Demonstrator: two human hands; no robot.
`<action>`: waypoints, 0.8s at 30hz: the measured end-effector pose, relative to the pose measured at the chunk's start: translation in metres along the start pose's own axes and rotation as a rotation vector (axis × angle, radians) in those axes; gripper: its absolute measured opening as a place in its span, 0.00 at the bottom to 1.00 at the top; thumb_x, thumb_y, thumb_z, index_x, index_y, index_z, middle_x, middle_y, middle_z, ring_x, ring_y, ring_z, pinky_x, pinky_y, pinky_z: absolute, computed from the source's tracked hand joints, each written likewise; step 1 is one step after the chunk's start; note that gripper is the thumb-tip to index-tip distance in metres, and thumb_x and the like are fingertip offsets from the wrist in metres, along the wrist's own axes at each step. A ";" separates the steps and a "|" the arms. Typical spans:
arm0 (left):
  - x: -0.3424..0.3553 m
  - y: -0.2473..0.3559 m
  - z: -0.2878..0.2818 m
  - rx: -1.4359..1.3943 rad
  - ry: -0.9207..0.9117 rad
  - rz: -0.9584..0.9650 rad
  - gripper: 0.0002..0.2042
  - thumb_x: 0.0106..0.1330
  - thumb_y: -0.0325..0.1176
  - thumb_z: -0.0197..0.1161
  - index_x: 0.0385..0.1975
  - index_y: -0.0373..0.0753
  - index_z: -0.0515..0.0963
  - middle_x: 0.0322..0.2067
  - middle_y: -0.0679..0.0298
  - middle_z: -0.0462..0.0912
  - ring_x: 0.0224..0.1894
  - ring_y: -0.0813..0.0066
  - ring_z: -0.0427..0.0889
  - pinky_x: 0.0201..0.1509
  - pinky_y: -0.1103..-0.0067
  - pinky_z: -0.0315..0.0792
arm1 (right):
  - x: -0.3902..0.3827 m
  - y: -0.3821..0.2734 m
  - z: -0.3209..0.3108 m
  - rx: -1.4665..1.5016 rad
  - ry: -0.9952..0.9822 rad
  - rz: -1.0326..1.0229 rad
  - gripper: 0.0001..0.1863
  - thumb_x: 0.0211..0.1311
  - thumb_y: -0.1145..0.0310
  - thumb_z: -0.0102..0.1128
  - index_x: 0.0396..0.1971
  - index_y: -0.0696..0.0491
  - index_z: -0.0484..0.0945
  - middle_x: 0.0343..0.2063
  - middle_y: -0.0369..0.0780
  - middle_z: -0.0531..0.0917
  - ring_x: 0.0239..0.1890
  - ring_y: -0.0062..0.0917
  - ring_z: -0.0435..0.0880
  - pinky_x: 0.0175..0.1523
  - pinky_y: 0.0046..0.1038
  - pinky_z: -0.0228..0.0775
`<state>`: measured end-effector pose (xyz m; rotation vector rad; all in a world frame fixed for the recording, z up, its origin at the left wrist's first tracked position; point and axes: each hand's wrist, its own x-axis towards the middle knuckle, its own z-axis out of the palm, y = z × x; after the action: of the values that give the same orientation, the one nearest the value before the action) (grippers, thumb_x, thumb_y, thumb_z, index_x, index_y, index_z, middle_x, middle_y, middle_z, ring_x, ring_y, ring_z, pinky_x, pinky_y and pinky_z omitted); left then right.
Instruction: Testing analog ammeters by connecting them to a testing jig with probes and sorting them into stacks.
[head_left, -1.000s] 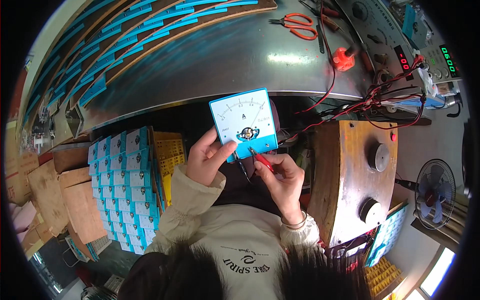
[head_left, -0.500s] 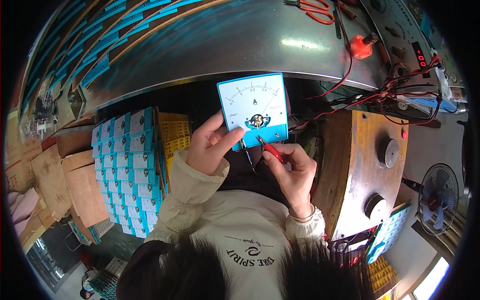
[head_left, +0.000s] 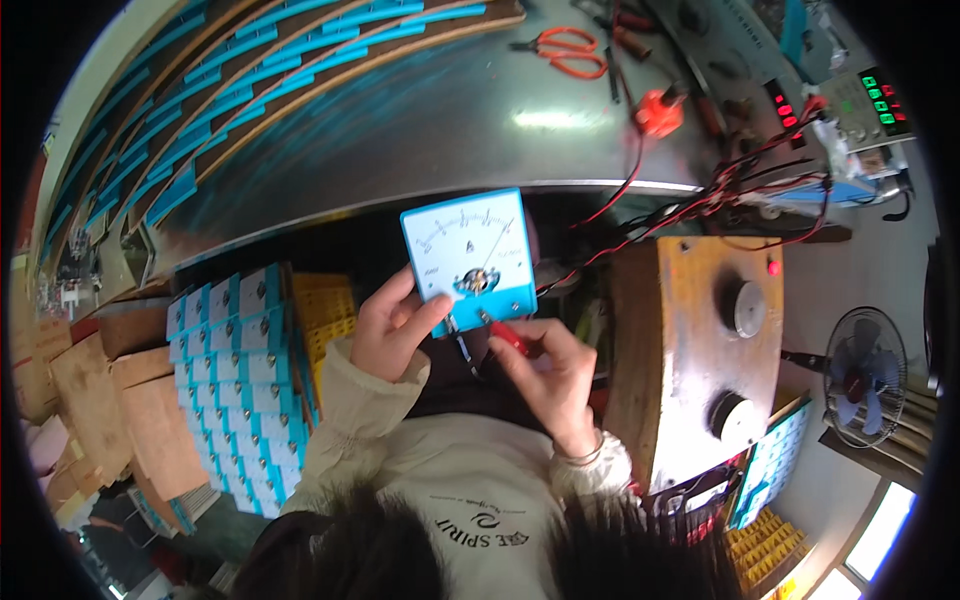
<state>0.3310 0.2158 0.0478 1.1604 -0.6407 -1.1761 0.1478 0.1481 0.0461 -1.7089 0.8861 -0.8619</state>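
A square blue-and-white panel ammeter (head_left: 447, 262) is tilted in front of my lap, its dial facing up. My left hand (head_left: 390, 332) is closed on its lower left side, thumb over the front edge. The needle lies toward the right end of the scale, and the mechanism shows in an opening below the dial. In my right hand (head_left: 556, 378) a red alligator clip (head_left: 510, 338) is pinched, its tip at the meter's lower blue edge; whether it grips the terminal I cannot tell. A dark lead (head_left: 463, 352) hangs from the lower left terminal, near my left thumb.
Ahead stretches a metal bench (head_left: 440, 120) with orange-handled scissors (head_left: 570, 52), a red bottle (head_left: 660, 112) and racks of blue parts (head_left: 290, 50). Stacked meters (head_left: 235, 380) stand at left. A wooden box with knobs (head_left: 690, 370), red wires (head_left: 690, 200) and a fan (head_left: 862, 385) are at right.
The whole view has shifted, so the bench things appear farther left and a green-digit display shows at right. The meter and both hands sit lower and farther left in the picture; both grips stay the same.
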 end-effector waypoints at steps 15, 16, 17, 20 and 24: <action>-0.072 0.036 0.059 0.386 0.513 0.261 0.18 0.54 0.39 0.68 0.40 0.38 0.75 0.22 0.53 0.80 0.26 0.56 0.83 0.29 0.70 0.73 | -0.014 -0.069 -0.017 -0.149 -0.242 -0.144 0.11 0.54 0.75 0.67 0.36 0.60 0.78 0.26 0.34 0.79 0.24 0.15 0.71 0.26 0.17 0.60; -0.088 0.041 0.048 0.433 0.641 0.252 0.18 0.54 0.40 0.69 0.39 0.38 0.74 0.21 0.53 0.80 0.24 0.56 0.82 0.28 0.70 0.73 | -0.010 -0.070 -0.011 -0.179 -0.358 -0.197 0.10 0.53 0.76 0.68 0.34 0.60 0.78 0.25 0.35 0.79 0.24 0.16 0.72 0.26 0.17 0.60; -0.105 0.046 0.036 0.478 0.761 0.240 0.18 0.55 0.41 0.69 0.38 0.37 0.73 0.21 0.53 0.79 0.23 0.56 0.82 0.26 0.70 0.72 | -0.010 -0.073 -0.003 -0.211 -0.467 -0.251 0.08 0.52 0.77 0.69 0.32 0.60 0.79 0.25 0.36 0.79 0.24 0.17 0.72 0.25 0.18 0.59; -0.174 0.045 -0.034 0.445 1.277 0.211 0.16 0.60 0.42 0.65 0.37 0.36 0.72 0.21 0.57 0.79 0.21 0.66 0.80 0.26 0.72 0.71 | -0.023 -0.079 0.025 -0.119 -0.653 -0.288 0.09 0.52 0.76 0.69 0.32 0.59 0.80 0.23 0.34 0.78 0.24 0.14 0.71 0.28 0.15 0.62; -0.321 0.037 -0.128 0.395 1.709 0.291 0.24 0.62 0.40 0.66 0.50 0.31 0.67 0.31 0.55 0.84 0.27 0.74 0.81 0.25 0.77 0.71 | -0.019 -0.069 0.051 -0.152 -1.053 -0.261 0.14 0.48 0.72 0.72 0.36 0.59 0.80 0.31 0.39 0.82 0.30 0.19 0.77 0.33 0.20 0.69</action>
<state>0.3551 0.5592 0.0937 1.8114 0.3322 0.4279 0.1939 0.2034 0.0958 -2.0721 0.0076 0.0348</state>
